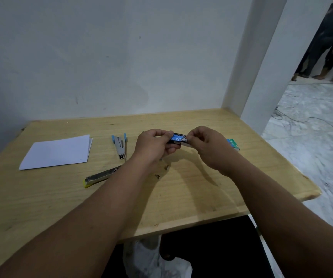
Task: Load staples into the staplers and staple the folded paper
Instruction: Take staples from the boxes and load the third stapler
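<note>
Both my hands on the staple box (pixel 177 138) above the surface (pixel 201 189)

My left hand (pixel 155 146) has its grip clenched round the box's dark sleeve, and my right hand (pixel 205 144) pinches the tray end sticking out at 3 o'clock. The folded paper (pixel 58 151) lies at 9 o'clock, well apart from the hands. The blue stapler (pixel 120 146) lies opened between the paper and my left hand; the yellow stapler (pixel 99 176) lies at 7 o'clock from it. A green box (pixel 233 143) sits at 3 o'clock, just beyond my right hand
</note>
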